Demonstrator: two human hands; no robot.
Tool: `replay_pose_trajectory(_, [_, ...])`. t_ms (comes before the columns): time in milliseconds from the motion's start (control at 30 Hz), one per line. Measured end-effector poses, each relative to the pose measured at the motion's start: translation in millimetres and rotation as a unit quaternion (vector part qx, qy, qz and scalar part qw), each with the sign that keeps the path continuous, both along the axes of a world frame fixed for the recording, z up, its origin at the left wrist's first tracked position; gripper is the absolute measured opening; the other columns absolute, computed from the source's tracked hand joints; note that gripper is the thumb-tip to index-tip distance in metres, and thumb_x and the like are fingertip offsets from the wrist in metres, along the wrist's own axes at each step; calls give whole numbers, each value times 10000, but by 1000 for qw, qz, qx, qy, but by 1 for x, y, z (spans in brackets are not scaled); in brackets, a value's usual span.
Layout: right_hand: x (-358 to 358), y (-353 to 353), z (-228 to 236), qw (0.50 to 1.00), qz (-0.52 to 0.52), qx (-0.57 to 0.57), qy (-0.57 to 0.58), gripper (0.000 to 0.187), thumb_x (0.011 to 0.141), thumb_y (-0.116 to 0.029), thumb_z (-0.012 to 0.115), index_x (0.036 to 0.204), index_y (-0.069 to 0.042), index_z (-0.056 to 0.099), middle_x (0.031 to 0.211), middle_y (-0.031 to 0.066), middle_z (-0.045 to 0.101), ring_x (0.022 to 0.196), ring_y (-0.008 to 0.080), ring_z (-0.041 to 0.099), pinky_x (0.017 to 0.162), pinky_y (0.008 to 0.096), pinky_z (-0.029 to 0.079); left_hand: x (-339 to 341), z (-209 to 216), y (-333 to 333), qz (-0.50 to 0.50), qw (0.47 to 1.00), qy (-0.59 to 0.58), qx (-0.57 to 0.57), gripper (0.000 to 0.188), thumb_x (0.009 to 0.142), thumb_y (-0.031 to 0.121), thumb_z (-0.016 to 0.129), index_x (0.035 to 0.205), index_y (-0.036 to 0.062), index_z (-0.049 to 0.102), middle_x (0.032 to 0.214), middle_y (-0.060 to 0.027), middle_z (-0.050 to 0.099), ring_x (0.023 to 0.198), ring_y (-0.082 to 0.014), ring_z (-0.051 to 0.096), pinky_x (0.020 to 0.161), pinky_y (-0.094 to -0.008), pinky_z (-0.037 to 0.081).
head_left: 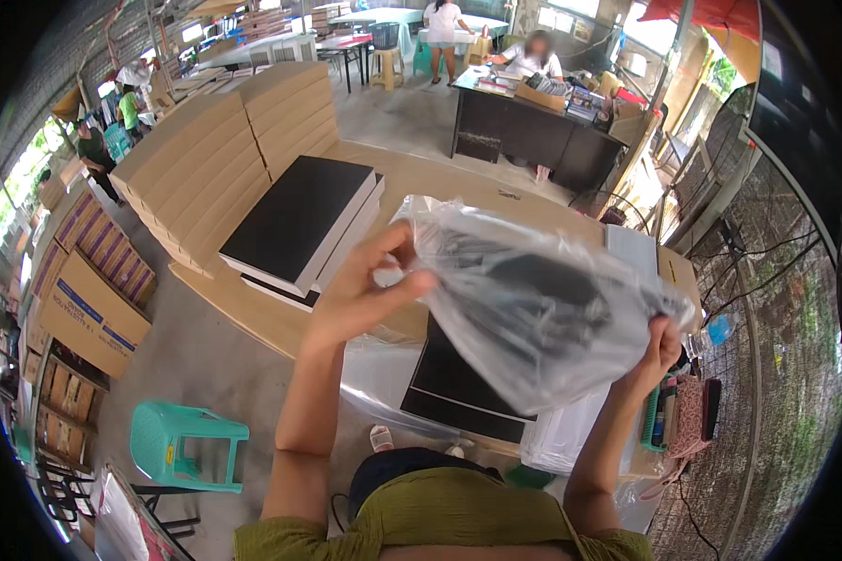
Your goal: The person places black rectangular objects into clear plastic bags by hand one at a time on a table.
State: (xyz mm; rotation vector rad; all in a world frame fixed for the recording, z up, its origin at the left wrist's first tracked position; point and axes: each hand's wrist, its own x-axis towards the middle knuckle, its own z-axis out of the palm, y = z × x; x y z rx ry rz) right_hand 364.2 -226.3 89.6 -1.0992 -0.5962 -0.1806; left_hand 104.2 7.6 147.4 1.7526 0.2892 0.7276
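I hold a clear plastic bag (524, 309) stretched out above the table. My left hand (374, 280) pinches its upper left edge between thumb and fingers. At the lower right corner, my right hand (653, 360) is closed on the bag. Dark patches show through the film; I cannot tell whether something black is inside or only beneath it. Under the bag, near my body, lie flat black boards or box lids (444, 379). Beyond my left hand stands a stack of flat boxes with black tops and white sides (304, 220).
Tall stacks of brown cardboard boxes (225, 122) line the table's far left. Clear plastic sheets (566, 435) lie near my right arm, beside a pink pouch (690, 411) and a green basket (653, 421). A green stool (182, 439) stands on the floor at left. People work in the background.
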Motion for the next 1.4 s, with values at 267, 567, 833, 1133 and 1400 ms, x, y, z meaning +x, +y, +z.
replay_pose_trajectory(267, [33,15,-74,997,43,-57,4,189,915,-184,578,851,-10,613,721,-52,524,652,33,403,604,187,306,45,-119,37,81,989,-104,60,145,815,158,697,822,15,674,987,-52,558,965,-139,487,821,-273,394])
replay_pose_trajectory(567, [0,3,-43,912,151,-263,-276,915,753,-333,735,1416,34,224,1386,195,392,1268,234,362,1078,321,197,19,-126,-32,165,979,20,114,682,824,233,658,1354,-45,331,1137,-189,572,1071,-312,537,887,-363,407])
replay_pose_trajectory(833, [-44,-45,-132,837,77,-509,-184,588,710,146,430,1236,-86,555,1001,257,592,916,386,600,787,340,481,-45,-223,-66,270,924,246,109,503,739,3,554,1239,33,509,843,-250,612,757,-421,599,652,-455,471])
replay_pose_trajectory(1133, [-107,-101,-125,816,87,-557,-125,455,783,79,518,1181,-125,608,800,217,601,679,290,622,653,305,472,-113,-211,-124,219,895,381,73,693,730,-4,562,1380,18,324,781,-250,598,642,-422,570,609,-467,441])
replay_pose_trajectory(1400, [-114,-141,-155,854,181,-487,21,380,777,120,492,1036,-78,689,769,170,636,547,155,562,553,264,439,-129,-187,-127,-3,959,279,37,663,840,8,483,1427,236,278,956,-220,607,824,-378,603,748,-389,476])
